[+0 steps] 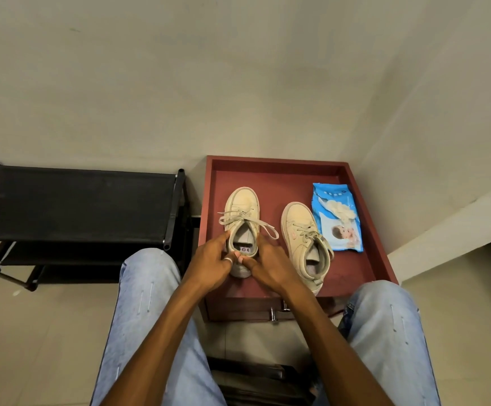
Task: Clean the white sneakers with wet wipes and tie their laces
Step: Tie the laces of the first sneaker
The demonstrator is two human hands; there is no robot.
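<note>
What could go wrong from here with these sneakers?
The second sneaker has its heel at the front edge of the red tabletop; a nudge might tip it off. The laces of the held sneaker lie loose and could snag as the left hand and right hand lift it.

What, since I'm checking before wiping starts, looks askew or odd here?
The gripped beige-white sneaker has flat laces sprawling loose over its sides. The second beige-white sneaker sits angled, heel near the red rimmed table's front edge.

Left hand (210,260), right hand (269,266) together, fingers (229,260) gripping sneaker (242,205) heel.
</note>
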